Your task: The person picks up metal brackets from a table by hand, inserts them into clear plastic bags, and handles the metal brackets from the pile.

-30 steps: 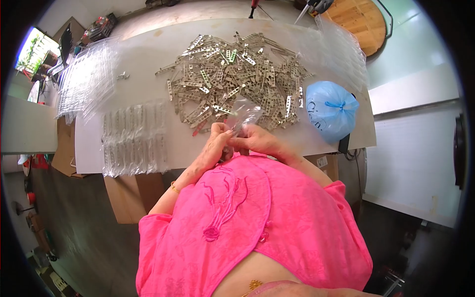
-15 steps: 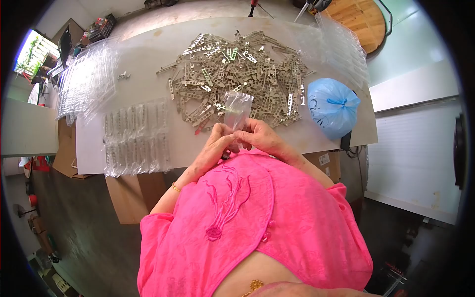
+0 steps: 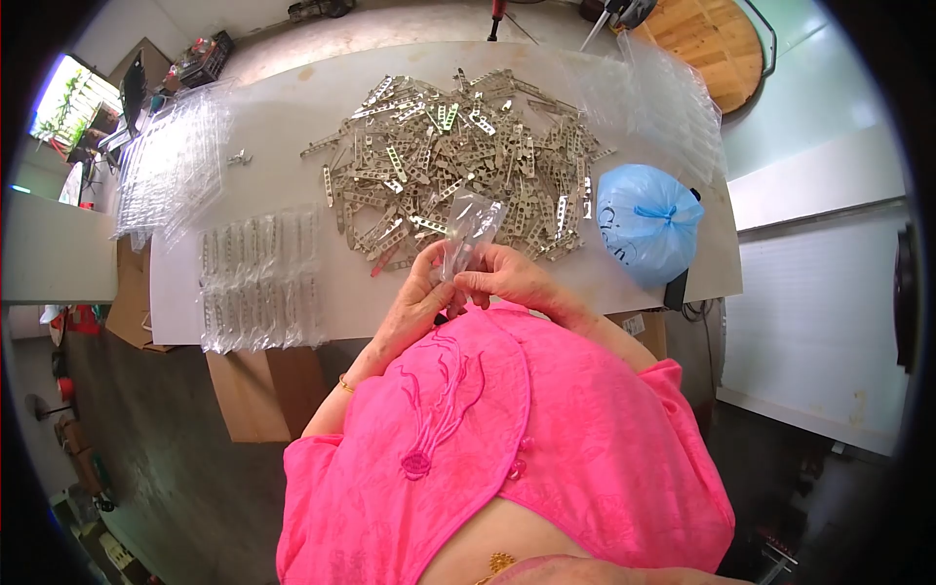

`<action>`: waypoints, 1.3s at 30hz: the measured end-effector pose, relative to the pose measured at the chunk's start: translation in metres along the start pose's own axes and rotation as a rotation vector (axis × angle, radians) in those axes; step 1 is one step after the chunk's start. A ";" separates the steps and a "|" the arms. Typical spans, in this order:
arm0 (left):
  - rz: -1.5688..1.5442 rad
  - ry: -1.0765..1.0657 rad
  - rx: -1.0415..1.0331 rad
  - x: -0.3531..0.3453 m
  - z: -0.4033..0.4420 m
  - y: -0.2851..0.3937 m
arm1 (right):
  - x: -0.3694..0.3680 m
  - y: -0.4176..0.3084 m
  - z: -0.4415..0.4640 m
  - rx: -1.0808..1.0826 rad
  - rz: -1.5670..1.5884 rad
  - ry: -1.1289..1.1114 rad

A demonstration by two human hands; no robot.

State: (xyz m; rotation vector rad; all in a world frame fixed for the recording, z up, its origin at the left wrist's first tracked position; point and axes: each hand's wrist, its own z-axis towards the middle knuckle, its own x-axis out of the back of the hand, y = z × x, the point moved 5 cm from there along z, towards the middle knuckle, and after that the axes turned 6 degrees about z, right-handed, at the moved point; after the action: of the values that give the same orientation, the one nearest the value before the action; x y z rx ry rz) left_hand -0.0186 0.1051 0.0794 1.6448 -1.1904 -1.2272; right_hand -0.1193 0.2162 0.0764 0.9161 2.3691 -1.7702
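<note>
A small clear plastic bag (image 3: 475,218) stands up between my two hands, close to the front edge of the table. My left hand (image 3: 425,290) is closed on the bag's left side near its lower end. On the other side, my right hand (image 3: 509,275) pinches the same bag with thumb and fingers. Whether anything lies inside the bag I cannot make out. Just beyond my hands spreads a large heap of flat, perforated metal strips (image 3: 468,146), partly seen through the bag.
Rows of filled clear packets (image 3: 261,278) lie at the left front. Stacks of clear plastic sheets (image 3: 171,161) rest at the far left, and more plastic sheets (image 3: 673,102) at the back right. A tied blue bag (image 3: 648,224) sits at the right on the white table (image 3: 283,107).
My hands have shifted slightly, with the left hand a little further left. More of the plastic bag shows between them. The whole view has moved a little.
</note>
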 end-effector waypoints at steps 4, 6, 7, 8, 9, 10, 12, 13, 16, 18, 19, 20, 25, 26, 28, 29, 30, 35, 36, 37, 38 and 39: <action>-0.113 0.036 0.003 -0.007 0.010 -0.010 | 0.015 -0.001 -0.004 -0.030 -0.148 0.079; -0.086 0.058 -0.011 -0.009 0.014 -0.011 | 0.024 -0.001 -0.004 -0.024 -0.240 0.125; -0.058 0.074 -0.026 -0.009 0.015 -0.010 | 0.027 -0.004 -0.005 0.029 -0.153 0.149; -0.060 0.080 -0.026 -0.010 0.016 -0.009 | 0.030 -0.007 -0.006 0.080 -0.065 0.177; -0.039 0.084 -0.033 -0.012 0.017 -0.009 | 0.031 -0.009 -0.007 0.078 -0.067 0.176; -0.020 0.085 -0.040 -0.014 0.019 -0.009 | 0.033 -0.013 -0.009 0.085 -0.069 0.171; -0.047 0.071 -0.023 -0.016 0.023 -0.016 | 0.038 -0.014 -0.011 0.089 -0.072 0.166; -0.069 0.063 -0.008 -0.016 0.024 -0.019 | 0.038 -0.011 -0.010 0.074 -0.091 0.133; -0.074 0.070 0.026 -0.020 0.025 -0.018 | 0.039 -0.002 -0.006 0.055 -0.113 0.082; -0.074 0.083 0.025 -0.022 0.026 -0.018 | 0.039 -0.002 -0.009 0.054 -0.115 0.072; -0.070 0.093 0.024 -0.022 0.026 -0.018 | 0.037 -0.006 -0.011 0.067 -0.190 0.079; -0.070 0.098 0.024 -0.023 0.026 -0.016 | 0.036 -0.009 -0.012 0.081 -0.265 0.084; 0.035 0.083 -0.004 -0.016 0.021 -0.011 | 0.029 -0.009 -0.006 0.062 -0.240 0.014; 0.037 0.085 -0.005 -0.012 0.020 -0.013 | 0.028 -0.006 -0.004 0.031 -0.252 0.014; 0.055 0.058 -0.001 -0.007 0.019 -0.016 | 0.029 -0.004 0.000 0.054 -0.278 -0.025; 0.056 0.061 -0.002 -0.005 0.018 -0.016 | 0.030 -0.004 0.002 0.076 -0.305 -0.064; 0.066 0.070 0.000 -0.003 0.017 -0.015 | 0.031 -0.005 0.004 0.078 -0.306 -0.067; 0.101 0.057 0.024 0.005 0.012 -0.007 | 0.035 -0.026 0.005 0.075 -0.053 0.067; 0.136 0.046 0.036 0.006 0.011 -0.005 | 0.030 -0.038 0.001 0.071 -0.069 0.148; 0.172 0.037 0.048 0.007 0.010 -0.005 | 0.026 -0.042 0.003 0.054 -0.133 0.180; 0.174 0.035 0.049 0.011 0.010 -0.009 | 0.024 -0.036 0.007 0.055 -0.131 0.182; 0.224 0.014 0.020 0.013 0.011 -0.011 | 0.023 -0.027 0.013 0.061 -0.148 0.159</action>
State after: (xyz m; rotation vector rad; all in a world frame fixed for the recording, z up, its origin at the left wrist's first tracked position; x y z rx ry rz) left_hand -0.0255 0.0952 0.0630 1.4853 -1.3418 -1.0652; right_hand -0.1548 0.2094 0.0865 0.9450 2.5543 -1.8988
